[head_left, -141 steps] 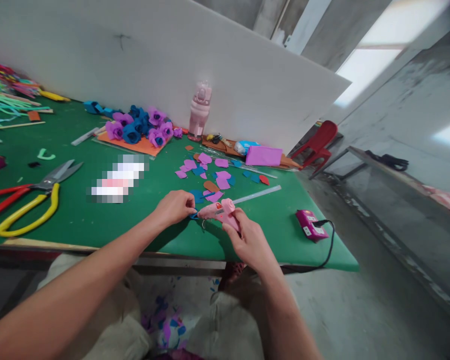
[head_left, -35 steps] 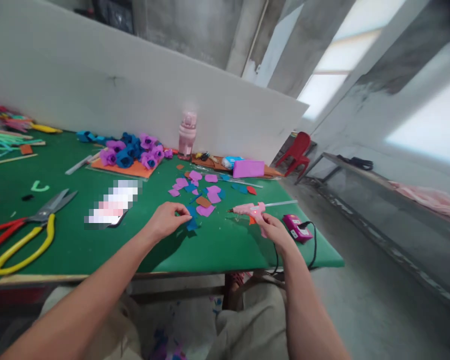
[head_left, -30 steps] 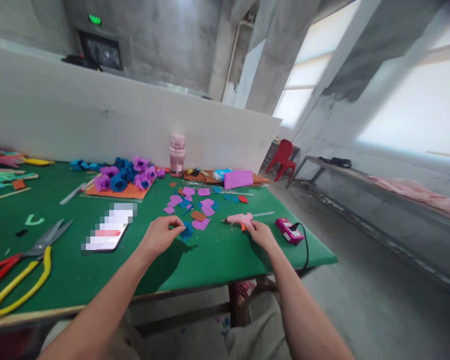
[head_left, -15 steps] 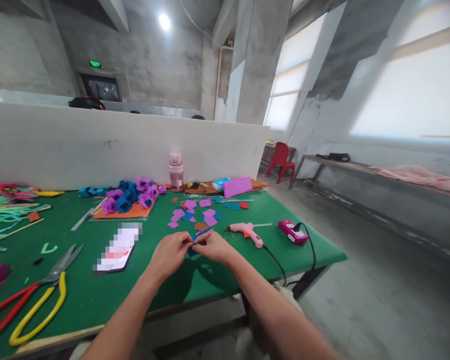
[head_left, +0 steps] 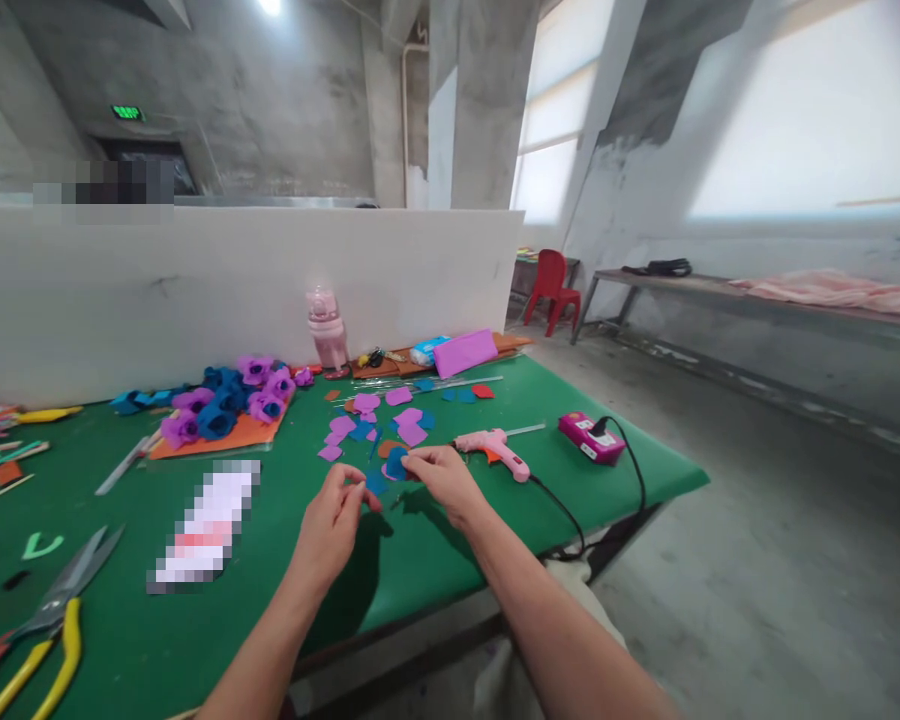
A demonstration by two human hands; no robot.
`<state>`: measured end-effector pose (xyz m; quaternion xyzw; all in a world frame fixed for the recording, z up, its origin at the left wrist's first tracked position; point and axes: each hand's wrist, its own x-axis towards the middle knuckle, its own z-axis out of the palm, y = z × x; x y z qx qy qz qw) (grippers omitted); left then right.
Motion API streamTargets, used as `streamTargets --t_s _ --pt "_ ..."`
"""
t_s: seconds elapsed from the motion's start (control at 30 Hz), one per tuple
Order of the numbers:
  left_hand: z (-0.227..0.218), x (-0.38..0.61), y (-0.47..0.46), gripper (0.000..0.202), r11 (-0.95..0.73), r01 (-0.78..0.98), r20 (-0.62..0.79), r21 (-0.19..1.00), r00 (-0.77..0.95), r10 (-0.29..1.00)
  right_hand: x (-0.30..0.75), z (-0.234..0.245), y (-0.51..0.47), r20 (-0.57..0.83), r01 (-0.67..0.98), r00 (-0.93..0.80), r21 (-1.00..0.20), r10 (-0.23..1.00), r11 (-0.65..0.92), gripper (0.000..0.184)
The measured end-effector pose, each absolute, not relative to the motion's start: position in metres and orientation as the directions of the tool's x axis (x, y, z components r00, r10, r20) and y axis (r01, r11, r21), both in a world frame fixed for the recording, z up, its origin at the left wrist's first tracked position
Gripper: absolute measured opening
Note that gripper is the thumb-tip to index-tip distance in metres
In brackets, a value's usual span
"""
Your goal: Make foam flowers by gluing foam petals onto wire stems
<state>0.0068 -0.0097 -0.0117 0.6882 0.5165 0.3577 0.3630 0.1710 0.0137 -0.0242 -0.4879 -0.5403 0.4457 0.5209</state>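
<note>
A blue petal-shaped piece [head_left: 396, 462] is pinched between the thumb and fingers of my right hand [head_left: 450, 485], just above the green table. My left hand [head_left: 334, 512] is close by on the left, its fingers loosely curved and apart, with nothing visible in them. Another blue piece [head_left: 376, 482] lies between the two hands. Beyond them are scattered purple petal pieces [head_left: 411, 430], along with blue and brown ones. A pink glue gun [head_left: 495, 448] rests on its side to the right of my right hand.
A magenta power box [head_left: 591, 440] with a black cable is at the table's right. Purple and blue paper flowers [head_left: 221, 405] sit on an orange sheet. Large scissors [head_left: 60, 610] and a blurred-out phone [head_left: 208, 525] lie left. A pink bottle [head_left: 328, 335] stands against the white partition [head_left: 240, 290].
My hands, together over a blue piece before, are now apart. The right holds up a blue petal piece; the left has opened and moved away. The view has turned slightly right.
</note>
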Motion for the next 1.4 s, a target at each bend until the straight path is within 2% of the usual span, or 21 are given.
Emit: streamTargets --t_s 0.1,0.23,0.3,0.57,0.73,0.97,1.4 --pt "-0.017 0.015 -0.012 0.023 -0.123 0.325 0.067 0.938 0.177 0.982 0.173 -0.023 0.013 0.157 0.104 0.023 -0.983 0.987 0.154 0.027" --pt "-0.018 0.021 -0.013 0.024 -0.195 0.385 0.161 0.902 0.119 0.98 0.174 -0.025 0.01 0.164 0.124 0.023 -0.979 0.986 0.16 0.025" --pt "-0.018 0.023 -0.013 0.023 -0.195 0.387 0.164 0.901 0.111 0.98 0.175 -0.025 0.007 0.163 0.135 0.021 -0.978 0.986 0.158 0.024" --pt "-0.017 0.033 -0.018 0.025 -0.028 0.142 0.003 0.989 0.175 0.985 0.182 -0.02 -0.001 0.179 0.141 0.038 -0.975 0.983 0.172 0.025" --pt "-0.019 0.036 -0.019 0.023 0.015 0.086 -0.033 0.996 0.216 0.976 0.182 -0.023 0.0 0.148 0.047 0.032 -0.988 0.988 0.147 0.026" --pt "-0.02 0.036 -0.019 0.023 0.025 0.097 -0.045 0.995 0.217 0.975 0.18 -0.021 -0.001 -0.02 -0.209 0.025 -0.978 1.0 -0.014 0.021" --pt "-0.021 0.035 -0.019 0.022 0.026 0.103 -0.048 0.994 0.218 0.975 0.182 -0.015 -0.004 -0.09 -0.303 0.003 -0.949 0.996 -0.085 0.019"
